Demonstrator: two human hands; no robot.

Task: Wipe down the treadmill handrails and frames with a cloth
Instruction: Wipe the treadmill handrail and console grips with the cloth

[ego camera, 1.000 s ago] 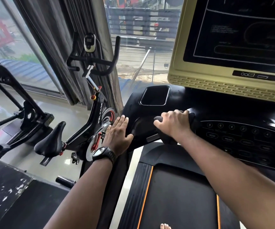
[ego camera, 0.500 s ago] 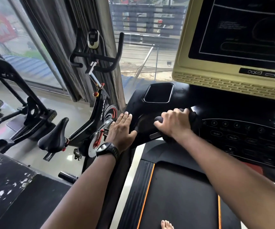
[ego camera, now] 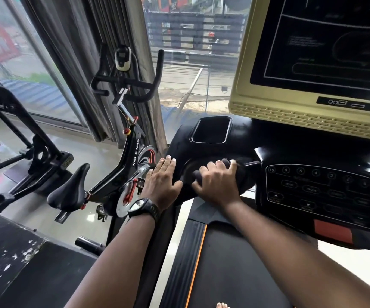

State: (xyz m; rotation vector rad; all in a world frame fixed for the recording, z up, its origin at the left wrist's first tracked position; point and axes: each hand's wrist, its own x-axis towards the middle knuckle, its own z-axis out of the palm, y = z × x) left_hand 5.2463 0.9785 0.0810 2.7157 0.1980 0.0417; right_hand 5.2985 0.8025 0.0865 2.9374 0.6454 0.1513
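Centre frame: right hand (ego camera: 215, 184) curls round dark cloth (ego camera: 241, 172), wrapped on handrail bar (ego camera: 252, 163) for full contact. Left hand (ego camera: 161, 185) flat, fingers straight, on console frame (ego camera: 183, 138), likely bracing.

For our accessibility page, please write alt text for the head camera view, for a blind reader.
A person's right hand grips a dark cloth against the black treadmill console, while the left hand, wearing a wristwatch, rests flat on its left edge. A spin bike stands at the left by a window.

Spin bike (ego camera: 130, 156) at left, curtain (ego camera: 86, 52) behind, by window (ego camera: 190, 41).
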